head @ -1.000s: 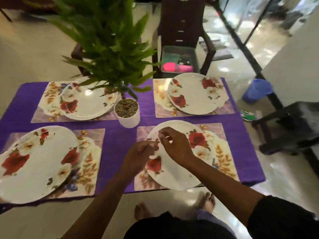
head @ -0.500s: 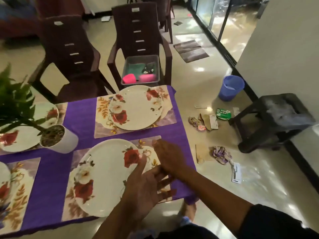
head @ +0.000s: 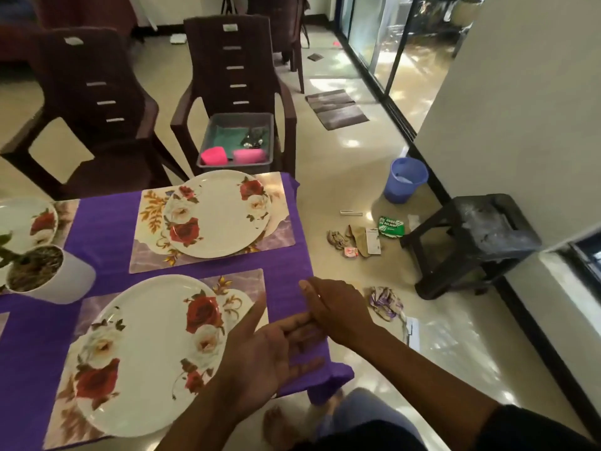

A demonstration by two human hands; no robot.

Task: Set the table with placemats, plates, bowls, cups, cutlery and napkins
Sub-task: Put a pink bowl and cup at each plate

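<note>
Pausing between steps: left hand (head: 260,356) fingers spread wide, right hand (head: 335,307) loosely curled, both empty; plates laid. Next likely: reach the grey tray (head: 235,139).

We read white lettering on only one thing: a small green packet (head: 391,226) lying on the floor beside the dark stool (head: 471,236), whose lower line says "DELIGHT" and whose upper line begins "UNBO", the rest of it unclear to us. A white card (head: 372,240) lying near it among the scraps carries dark print too small for us to make out. The pale stickers on the backs of the two chairs (head: 229,27) are blurred, and we read nothing on them.
</note>
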